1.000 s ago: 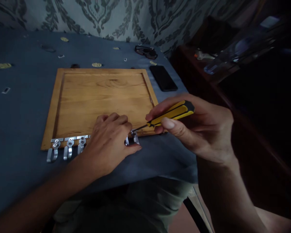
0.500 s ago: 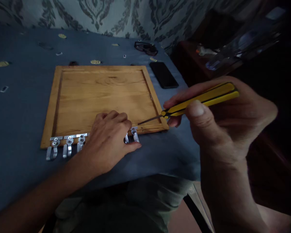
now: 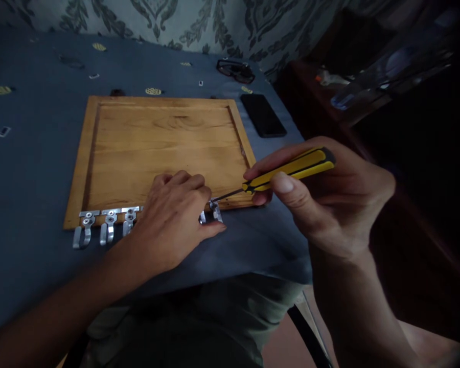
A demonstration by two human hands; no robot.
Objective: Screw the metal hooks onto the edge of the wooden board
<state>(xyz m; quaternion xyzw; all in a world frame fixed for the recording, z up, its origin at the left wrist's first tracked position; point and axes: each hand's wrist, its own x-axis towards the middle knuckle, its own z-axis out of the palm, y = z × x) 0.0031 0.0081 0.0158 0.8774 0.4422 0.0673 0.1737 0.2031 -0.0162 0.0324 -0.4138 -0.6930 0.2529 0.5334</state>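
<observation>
A framed wooden board (image 3: 153, 148) lies on the blue cloth. Along its near edge runs a metal hook rail (image 3: 111, 220) with several silver double hooks, its middle covered by my left hand (image 3: 176, 217). That hand's fingers curl down over the rail, and its thumb reaches under a hook (image 3: 216, 210) at the right end. A yellow and black screwdriver (image 3: 291, 171) is gripped between the thumb and fingers of my right hand (image 3: 329, 197). Its slanted shaft points left, with the tip at the top of that right-end hook; whether it sits in a screw is too small to tell.
Right of the board lies a black phone (image 3: 263, 115). Dark-framed glasses (image 3: 235, 70) rest behind it, near the patterned curtain (image 3: 199, 23). On the right stands dark brown furniture (image 3: 306, 92) with a clear bottle (image 3: 352, 92) on it.
My right hand has brought the screwdriver left and slightly down, from above the board's edge to the right-end hook. My left hand keeps its place on the rail. The view has shifted slightly.
</observation>
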